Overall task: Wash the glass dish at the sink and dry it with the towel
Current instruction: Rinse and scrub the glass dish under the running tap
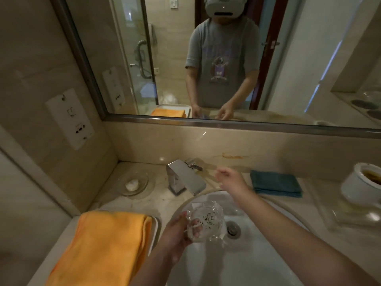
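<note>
The left hand (pixel 175 238) holds the glass dish (pixel 206 221) over the white sink (pixel 257 254), fingers curled round its near-left rim with the fingertips showing through the glass. The dish is tilted, dotted inside with dark specks, and sits just left of the drain (pixel 233 229), below the spout of the chrome tap (pixel 184 179). The right hand (pixel 228 178) is raised behind the basin, just right of the tap, holding nothing; its fingers look loosely spread, though motion blur hides the detail. To the left of the sink an orange towel (pixel 103 246) lies folded on a white tray (pixel 155 230), touching neither hand. Behind it on the counter (pixel 162 205) stands a clear saucer (pixel 135 183) with a small white lump in it. A folded blue cloth (pixel 276 183) lies on the counter right of the tap, and a white pot (pixel 358 186) stands at the far right. The mirror (pixel 206 58) above shows a person in a grey T-shirt with both hands forward.
</note>
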`<state>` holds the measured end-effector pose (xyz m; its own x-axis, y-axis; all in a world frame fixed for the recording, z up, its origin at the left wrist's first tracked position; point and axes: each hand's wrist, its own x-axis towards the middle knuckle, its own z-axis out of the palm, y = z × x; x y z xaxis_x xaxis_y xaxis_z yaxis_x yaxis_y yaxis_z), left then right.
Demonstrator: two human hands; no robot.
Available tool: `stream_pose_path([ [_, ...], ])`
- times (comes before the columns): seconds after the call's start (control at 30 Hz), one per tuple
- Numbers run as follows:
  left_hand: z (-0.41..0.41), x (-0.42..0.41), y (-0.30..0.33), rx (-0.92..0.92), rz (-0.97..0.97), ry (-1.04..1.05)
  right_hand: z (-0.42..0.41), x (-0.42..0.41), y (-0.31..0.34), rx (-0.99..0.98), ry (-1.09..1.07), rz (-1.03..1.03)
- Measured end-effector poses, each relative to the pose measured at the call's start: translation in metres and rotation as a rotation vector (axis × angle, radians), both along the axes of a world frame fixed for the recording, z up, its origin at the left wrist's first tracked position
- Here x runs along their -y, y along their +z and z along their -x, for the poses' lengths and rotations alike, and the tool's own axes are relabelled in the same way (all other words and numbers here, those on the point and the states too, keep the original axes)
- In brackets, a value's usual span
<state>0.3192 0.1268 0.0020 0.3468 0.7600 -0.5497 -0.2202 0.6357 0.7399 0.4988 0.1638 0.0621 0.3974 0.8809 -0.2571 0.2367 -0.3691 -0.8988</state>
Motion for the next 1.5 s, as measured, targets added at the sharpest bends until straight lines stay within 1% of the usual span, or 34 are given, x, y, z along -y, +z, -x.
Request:
stream_pose_path([
  [0.1, -0.001, -0.005, -0.004, -0.007, 0.009, 0.025, 0.014, -0.030, 0.000, 0.117, 0.133, -0.005],
  [0.17, -0.001, -0.008, -0.007, -0.017, 0.021, 0.027, 0.016, -0.043, -0.003, 0.190, 0.137, 0.015],
  [0.27, -0.003, -0.011, -0.012, -0.027, 0.032, 0.020, 0.009, -0.053, -0.005, 0.220, 0.118, 0.011],
  [0.43, -0.010, -0.020, -0.018, -0.033, 0.048, 0.002, 0.010, -0.065, -0.013, 0.329, 0.170, 0.003],
  [0.73, -0.016, -0.029, -0.019, -0.038, 0.027, -0.038, 0.010, -0.069, -0.012, 0.484, 0.219, -0.009],
  [0.93, -0.015, -0.033, -0.020, -0.033, 0.037, -0.048, 0.012, -0.072, -0.013, 0.526, 0.196, -0.007],
  [1.5, -0.022, -0.036, -0.016, -0.024, 0.046, -0.054, 0.009, -0.073, -0.012, 0.499, 0.178, -0.029],
])
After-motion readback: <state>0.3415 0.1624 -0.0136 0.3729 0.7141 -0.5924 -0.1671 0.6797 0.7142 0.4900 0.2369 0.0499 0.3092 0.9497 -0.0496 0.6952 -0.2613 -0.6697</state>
